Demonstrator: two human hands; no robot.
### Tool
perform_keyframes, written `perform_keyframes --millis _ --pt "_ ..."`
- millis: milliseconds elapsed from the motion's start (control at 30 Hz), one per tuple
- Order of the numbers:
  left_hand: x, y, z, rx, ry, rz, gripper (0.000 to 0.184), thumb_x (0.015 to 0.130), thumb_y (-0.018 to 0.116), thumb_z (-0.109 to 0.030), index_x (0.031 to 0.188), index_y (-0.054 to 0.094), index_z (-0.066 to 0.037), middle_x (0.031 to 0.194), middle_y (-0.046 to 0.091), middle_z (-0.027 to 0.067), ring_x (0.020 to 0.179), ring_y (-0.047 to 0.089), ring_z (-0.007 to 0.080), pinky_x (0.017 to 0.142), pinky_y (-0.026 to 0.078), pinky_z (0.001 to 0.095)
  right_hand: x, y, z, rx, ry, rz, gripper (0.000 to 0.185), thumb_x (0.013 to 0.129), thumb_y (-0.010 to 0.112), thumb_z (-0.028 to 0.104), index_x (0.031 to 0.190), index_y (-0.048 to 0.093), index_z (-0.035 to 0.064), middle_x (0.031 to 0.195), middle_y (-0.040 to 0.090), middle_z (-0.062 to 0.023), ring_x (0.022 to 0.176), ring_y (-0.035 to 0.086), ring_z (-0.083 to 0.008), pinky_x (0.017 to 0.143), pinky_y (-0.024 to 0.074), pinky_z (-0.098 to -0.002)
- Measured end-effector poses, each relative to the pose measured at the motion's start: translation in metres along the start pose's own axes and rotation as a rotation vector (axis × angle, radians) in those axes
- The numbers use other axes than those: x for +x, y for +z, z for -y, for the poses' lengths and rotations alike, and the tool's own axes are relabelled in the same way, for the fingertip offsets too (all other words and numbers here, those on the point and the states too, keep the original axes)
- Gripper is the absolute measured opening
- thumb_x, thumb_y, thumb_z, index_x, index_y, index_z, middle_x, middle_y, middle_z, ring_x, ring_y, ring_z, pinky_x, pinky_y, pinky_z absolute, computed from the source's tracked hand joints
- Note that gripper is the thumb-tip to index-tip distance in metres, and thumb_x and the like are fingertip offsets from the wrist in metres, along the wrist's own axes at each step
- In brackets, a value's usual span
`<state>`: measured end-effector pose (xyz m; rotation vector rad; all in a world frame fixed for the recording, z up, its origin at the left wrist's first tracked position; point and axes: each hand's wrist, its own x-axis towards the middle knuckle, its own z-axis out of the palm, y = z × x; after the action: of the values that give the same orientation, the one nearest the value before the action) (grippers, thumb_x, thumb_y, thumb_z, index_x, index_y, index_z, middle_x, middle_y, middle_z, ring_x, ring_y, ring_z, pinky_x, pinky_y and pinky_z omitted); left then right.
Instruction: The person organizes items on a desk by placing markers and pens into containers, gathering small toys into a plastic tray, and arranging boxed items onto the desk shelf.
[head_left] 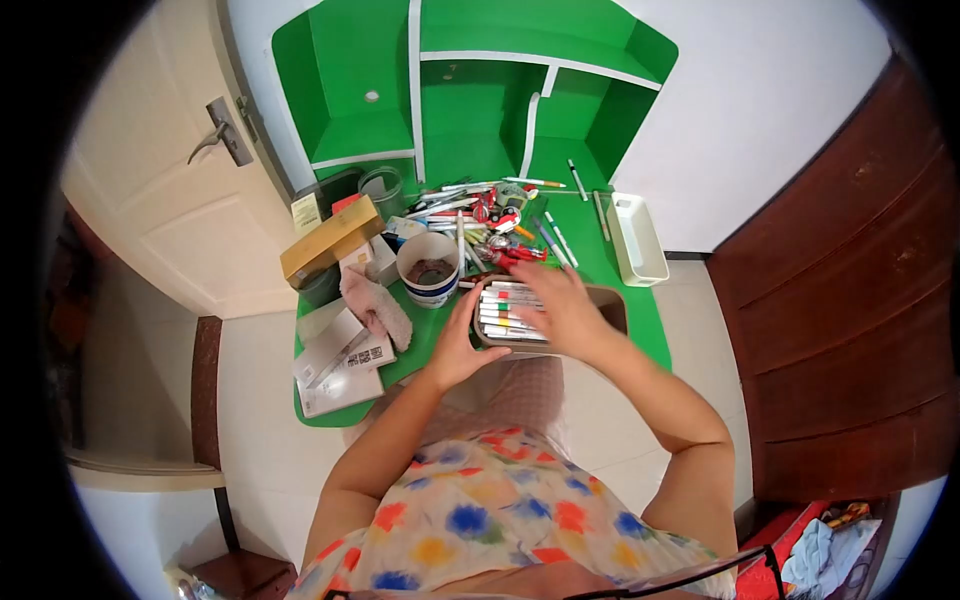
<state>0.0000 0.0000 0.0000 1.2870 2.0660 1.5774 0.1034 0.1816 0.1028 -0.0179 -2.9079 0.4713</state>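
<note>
The white markers [505, 312] lie side by side in the brown bin [611, 306], at the centre of the frame, so by my judgement this row is mostly arranged. My left hand [460, 347] has its fingers spread around the bin's left corner, the thumb along the near edge. My right hand [562, 308] is over the markers; its fingers are blurred, and I cannot tell if they pinch one. Just above, many loose pens [448, 207] lie mixed with small red things on the green desk [645, 335]; these seem to be left unsorted. To the left of the bin stands a white tub [434, 293], its dark contents unclear to me; farther left are a pink cloth [380, 303] and a yellow box [333, 240]. At right stands a white basket [642, 276]. My right hand hides part of the bin, and the frame's corners are black.
</note>
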Motion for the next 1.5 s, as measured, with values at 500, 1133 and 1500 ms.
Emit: perform_keyframes --millis 500,1133,1500 --pt "0.002 -0.002 -0.001 0.051 -0.022 -0.015 0.107 0.061 0.086 -0.031 0.147 0.024 -0.011 0.143 0.037 0.0189 0.131 0.038 0.0357 0.106 0.035 0.0434 0.101 0.023 -0.197 -0.422 0.552 0.265 0.024 0.085 0.052 0.011 0.104 0.064 0.0014 0.101 0.067 -0.0206 0.094 0.066 -0.0337 0.08 0.0541 -0.0414" --pt "0.007 -0.003 -0.002 0.039 -0.005 0.019 0.108 0.059 0.088 -0.025 0.145 0.026 -0.007 0.139 0.039 0.0204 0.129 0.04 0.0378 0.106 0.036 0.0435 0.164 0.008 -0.226 -0.395 0.62 0.083 0.038 0.09 0.044 0.013 0.127 0.05 0.0033 0.134 0.049 -0.0235 0.121 0.051 -0.0359 0.095 0.0474 -0.043" --pt "0.006 -0.002 -0.003 0.011 -0.016 0.01 0.108 0.059 0.088 -0.024 0.145 0.025 -0.006 0.141 0.037 0.0198 0.132 0.037 0.0364 0.108 0.032 0.0425 0.157 0.035 -0.234 -0.39 0.525 0.398 0.063 0.093 0.049 0.038 0.137 0.037 -0.005 0.149 0.026 -0.023 0.139 0.025 -0.0367 0.111 0.027 -0.0518"
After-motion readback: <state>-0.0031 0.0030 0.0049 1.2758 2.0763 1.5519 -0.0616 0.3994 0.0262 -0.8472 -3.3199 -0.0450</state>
